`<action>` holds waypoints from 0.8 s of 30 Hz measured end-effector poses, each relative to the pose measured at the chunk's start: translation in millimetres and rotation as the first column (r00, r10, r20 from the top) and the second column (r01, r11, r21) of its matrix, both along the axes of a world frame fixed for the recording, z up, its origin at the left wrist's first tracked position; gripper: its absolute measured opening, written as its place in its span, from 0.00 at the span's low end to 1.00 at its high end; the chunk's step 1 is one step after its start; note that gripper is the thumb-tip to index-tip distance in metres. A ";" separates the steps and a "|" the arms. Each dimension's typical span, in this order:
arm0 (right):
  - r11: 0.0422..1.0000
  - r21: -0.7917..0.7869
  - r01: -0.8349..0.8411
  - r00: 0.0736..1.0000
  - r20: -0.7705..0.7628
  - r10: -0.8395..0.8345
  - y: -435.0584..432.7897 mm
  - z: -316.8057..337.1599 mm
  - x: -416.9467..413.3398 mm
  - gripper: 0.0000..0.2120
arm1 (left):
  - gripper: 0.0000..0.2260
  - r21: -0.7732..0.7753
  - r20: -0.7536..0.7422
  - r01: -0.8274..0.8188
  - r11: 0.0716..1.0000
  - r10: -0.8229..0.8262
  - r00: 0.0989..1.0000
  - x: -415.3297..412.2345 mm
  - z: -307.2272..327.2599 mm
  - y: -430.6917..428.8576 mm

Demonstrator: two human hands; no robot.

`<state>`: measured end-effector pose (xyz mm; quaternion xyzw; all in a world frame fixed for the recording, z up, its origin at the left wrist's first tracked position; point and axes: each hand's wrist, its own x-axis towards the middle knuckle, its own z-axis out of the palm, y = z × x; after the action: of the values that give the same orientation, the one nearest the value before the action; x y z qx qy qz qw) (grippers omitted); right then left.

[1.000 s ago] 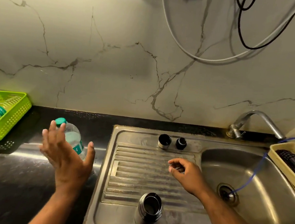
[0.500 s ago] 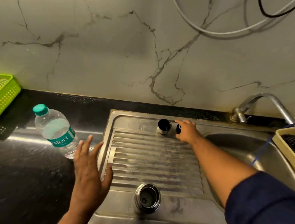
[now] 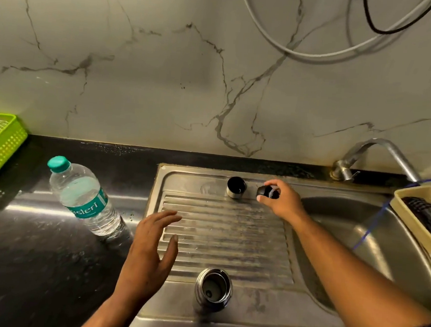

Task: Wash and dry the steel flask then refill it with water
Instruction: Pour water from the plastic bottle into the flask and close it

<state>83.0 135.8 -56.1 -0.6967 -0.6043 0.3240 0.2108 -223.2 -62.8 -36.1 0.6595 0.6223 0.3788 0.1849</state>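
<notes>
At centre right the right hand pinches a black stopper; the open flask stands at lower centre, beside the spread left hand.

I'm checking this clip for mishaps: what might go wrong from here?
The right hand pinches the small black stopper right beside the steel cup; lifting it may knock the cup over. The open flask stands near the front edge of the drainboard, close to the left hand; a careless sweep might tip it.
</notes>
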 end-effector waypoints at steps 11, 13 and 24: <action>0.979 -0.206 0.001 0.785 -0.606 -0.129 -146.2 62.3 -15.8 0.07 | 0.18 -0.139 0.296 0.331 0.933 -0.280 0.913 21.5 16.5 -2.3; 0.981 -0.192 -0.010 0.771 -0.626 -0.115 -160.7 71.5 -20.9 0.08 | 0.26 -0.140 0.344 0.400 0.906 -0.335 0.878 24.5 17.4 -8.5; 0.917 0.089 -0.389 0.886 -0.238 0.399 -217.5 163.3 -48.0 0.22 | 0.29 -0.127 0.283 0.536 0.835 -0.487 0.826 46.1 11.4 -27.9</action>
<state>35.0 -81.7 107.1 -0.5087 -0.7077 0.4336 0.2289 -177.1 -90.7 -24.8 0.7299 0.4298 0.3267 0.4193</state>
